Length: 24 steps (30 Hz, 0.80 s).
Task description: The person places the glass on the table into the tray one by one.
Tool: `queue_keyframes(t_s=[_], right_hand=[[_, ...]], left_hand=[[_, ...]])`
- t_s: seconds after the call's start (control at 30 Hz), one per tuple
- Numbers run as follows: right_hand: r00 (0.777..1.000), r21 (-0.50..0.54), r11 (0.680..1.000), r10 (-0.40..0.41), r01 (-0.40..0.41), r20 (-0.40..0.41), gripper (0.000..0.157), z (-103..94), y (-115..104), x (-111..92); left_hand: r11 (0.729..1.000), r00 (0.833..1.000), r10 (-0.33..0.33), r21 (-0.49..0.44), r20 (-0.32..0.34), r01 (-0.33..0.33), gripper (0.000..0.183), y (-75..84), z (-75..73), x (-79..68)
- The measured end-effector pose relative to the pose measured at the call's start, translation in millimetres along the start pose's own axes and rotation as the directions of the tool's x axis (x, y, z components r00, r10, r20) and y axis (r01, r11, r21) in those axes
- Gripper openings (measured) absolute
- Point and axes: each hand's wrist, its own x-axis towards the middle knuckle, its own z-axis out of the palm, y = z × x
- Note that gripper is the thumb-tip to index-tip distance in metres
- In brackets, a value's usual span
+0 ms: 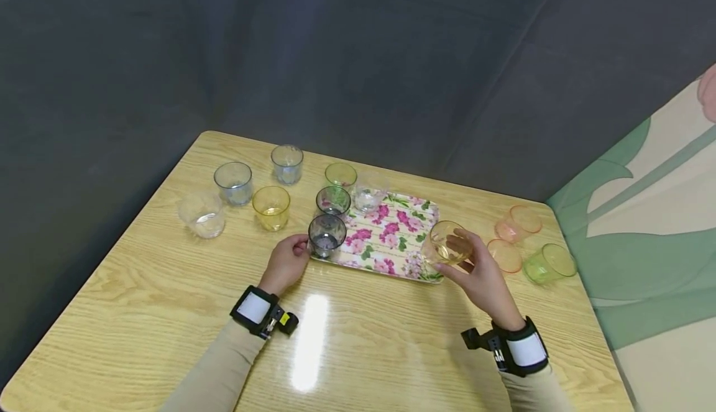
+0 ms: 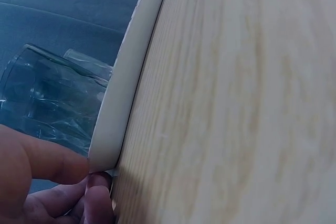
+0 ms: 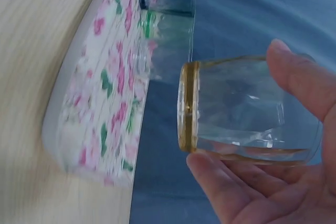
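My right hand [image 1: 482, 275] holds a pale amber glass [image 1: 447, 244] above the right end of a flowered tray [image 1: 386, 266]. In the right wrist view, thumb and fingers grip the glass [image 3: 239, 111], its thick amber base toward the tray. At the tray's near left corner, my left hand [image 1: 286, 264] pinches the edge; the left wrist view shows thumb and fingers at the tray rim [image 2: 113, 114]. Along the tray's left side stand a near grey glass [image 1: 327, 236], another grey glass [image 1: 333, 201], a green glass [image 1: 340, 176] and a clear glass [image 1: 367, 199].
Left of the tray are a yellow glass [image 1: 271, 208], two bluish glasses, one nearer [image 1: 234, 183] and one farther [image 1: 287, 164], and a clear glass [image 1: 203, 215]. To the right sit two orange glasses, including one [image 1: 520, 222], and a green-yellow glass [image 1: 550, 264]. Dark curtain hangs behind.
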Motion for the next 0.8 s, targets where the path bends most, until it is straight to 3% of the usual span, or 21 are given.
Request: queue_keyframes(t_s=[0.27, 0.57, 0.8], right_hand=[[0.998, 0.092, 0.994, 0.047, -0.052, 0.052, 0.082, 35.0, -6.0, 30.9], [0.993, 0.177, 0.980, 0.075, -0.090, 0.088, 0.075, 73.4, -18.5, 64.5], [0.989, 0.135, 0.983, 0.112, -0.124, 0.093, 0.078, 97.7, -16.5, 81.1]], left_hand=[[1.000, 1.000, -0.024, -0.006, 0.013, 0.025, 0.033, 0.8, -0.8, -0.9], [1.000, 1.000, 0.003, -0.019, -0.001, -0.003, 0.032, -0.1, -0.4, -0.2], [1.000, 1.000, -0.004, -0.020, 0.001, 0.004, 0.032, 0.2, -1.7, 0.1]])
